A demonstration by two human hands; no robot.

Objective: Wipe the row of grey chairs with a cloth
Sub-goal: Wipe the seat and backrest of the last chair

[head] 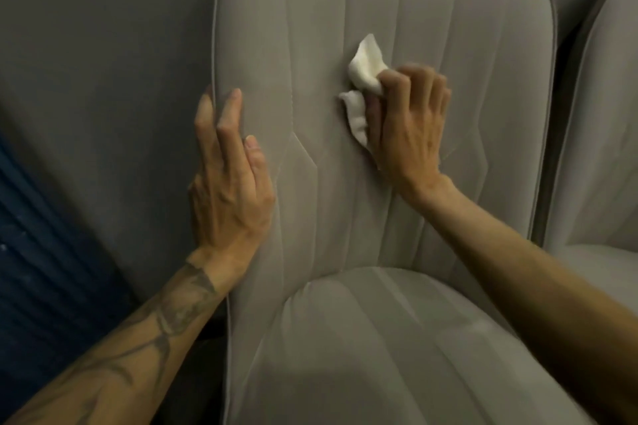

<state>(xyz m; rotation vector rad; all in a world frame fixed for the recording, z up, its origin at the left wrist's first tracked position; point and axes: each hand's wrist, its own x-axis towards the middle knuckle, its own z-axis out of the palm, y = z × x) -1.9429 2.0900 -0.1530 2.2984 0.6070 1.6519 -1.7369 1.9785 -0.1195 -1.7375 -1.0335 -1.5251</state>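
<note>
Right hand: our right hand (409,124) curls round a white cloth (364,79), pressing it to the middle of the grey chair (345,183) backrest.
Left hand: our left hand (229,179) lies flat, fingers straight, along the backrest's left edge.
Cloth: crumpled, sticking out above and left of our fingers.
Neighbour: a second chair (600,148) stands just right of ours.
Wall: a grey wall (103,62) lies behind, left of the backrest.

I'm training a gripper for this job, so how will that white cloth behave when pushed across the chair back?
Probably floppy: the cloth is crumpled, loose ends poking past the right hand gripping it. Likely light: one hand's grip carries it. May bunch on the stitched chair back.
</note>
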